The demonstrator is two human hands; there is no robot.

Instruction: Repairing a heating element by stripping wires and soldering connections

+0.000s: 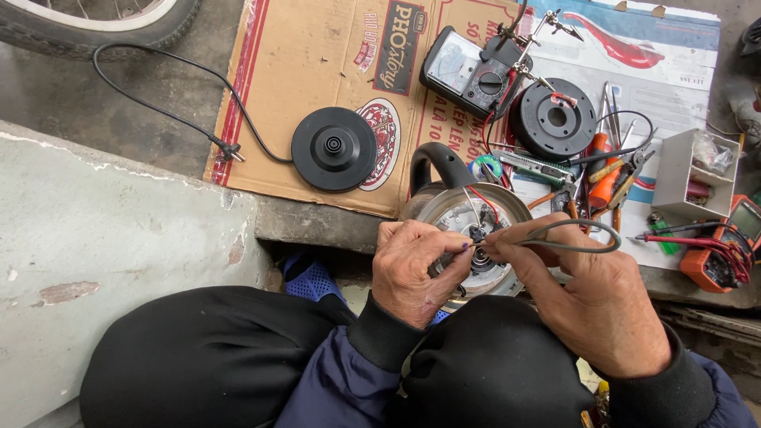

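Crouching over dark-trousered knees, the person holds an upturned electric kettle [468, 230] in the lap, its metal underside facing up and its black handle pointing away. The left hand [412, 273] is closed around the near rim of the kettle's base, fingers curled over a small dark tool whose tip sits at the central connector. The right hand [590, 297] is closed in a pinch on a grey wire [583, 234], which loops out to the right and back toward the same connector; the two hands nearly touch there. Just beyond the kettle lies a sheet of flattened cardboard [317, 71] on the concrete ground. On it rest the round black kettle base [334, 149] with its cord trailing left, an analogue meter [468, 70], a black round cover [553, 119], and a clutter of screwdrivers and pliers [606, 170]. Far right sit a small grey box [686, 170] and an orange multimeter [725, 246].
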